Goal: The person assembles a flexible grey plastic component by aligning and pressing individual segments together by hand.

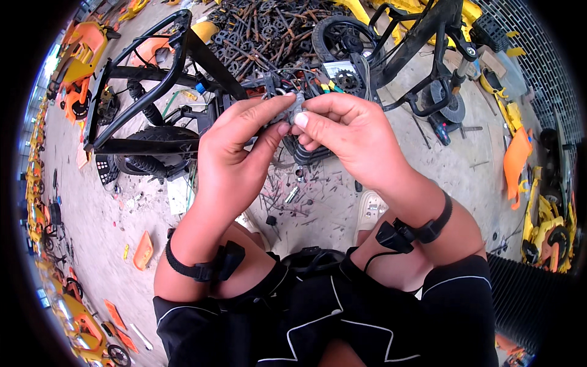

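My left hand (235, 153) and my right hand (351, 137) meet in the middle of the view, both pinching a small grey connector part (295, 106) between thumbs and fingertips. Coloured wires (309, 79) run from it toward the black scooter frame (153, 104) lying on the ground just beyond. A ribbed black cable bundle (304, 153) hangs below my right hand. Both wrists wear black straps with small devices.
A pile of dark metal parts (269, 30) lies at the back. A black wheel (342, 37) and another black frame (428, 43) stand at back right. Orange and yellow plastic shells (516, 159) line the sides. Screws and debris (293, 196) litter the concrete floor.
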Available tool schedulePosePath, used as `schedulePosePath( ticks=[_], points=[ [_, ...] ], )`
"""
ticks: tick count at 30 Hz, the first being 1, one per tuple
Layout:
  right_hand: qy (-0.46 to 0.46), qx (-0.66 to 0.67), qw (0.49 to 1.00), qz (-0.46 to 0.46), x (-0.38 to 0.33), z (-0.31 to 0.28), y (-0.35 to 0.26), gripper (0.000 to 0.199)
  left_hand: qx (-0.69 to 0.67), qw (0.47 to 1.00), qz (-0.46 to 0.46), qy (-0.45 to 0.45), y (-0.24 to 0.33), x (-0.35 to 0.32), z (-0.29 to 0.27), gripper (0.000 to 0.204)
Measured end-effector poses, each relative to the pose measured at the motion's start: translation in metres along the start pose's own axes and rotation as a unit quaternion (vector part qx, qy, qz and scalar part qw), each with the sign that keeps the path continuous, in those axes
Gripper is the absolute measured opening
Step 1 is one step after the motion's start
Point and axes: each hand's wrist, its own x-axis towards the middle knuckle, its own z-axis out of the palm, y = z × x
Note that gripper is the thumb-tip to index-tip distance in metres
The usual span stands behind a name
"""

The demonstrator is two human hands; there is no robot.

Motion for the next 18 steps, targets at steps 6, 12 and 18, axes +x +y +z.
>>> schedulePosePath(
  ticks=[6, 12, 18],
  points=[
    [-0.002, -0.039, 0.999, 0.018, 0.001, -0.008, -0.004, 0.02, 0.076, 0.996, 0.04, 0.021, -0.001, 0.0, 0.003, 0.017],
    [-0.047, -0.185, 0.981, 0.022, 0.0, -0.019, -0.02, 0.018, 0.157, 0.98, 0.119, -0.034, 0.008, 0.003, -0.008, 0.022],
    [-0.106, -0.233, 0.966, 0.024, -0.001, -0.025, -0.016, 0.014, 0.15, 0.981, 0.107, -0.068, 0.012, 0.002, -0.005, 0.028]
  ],
)
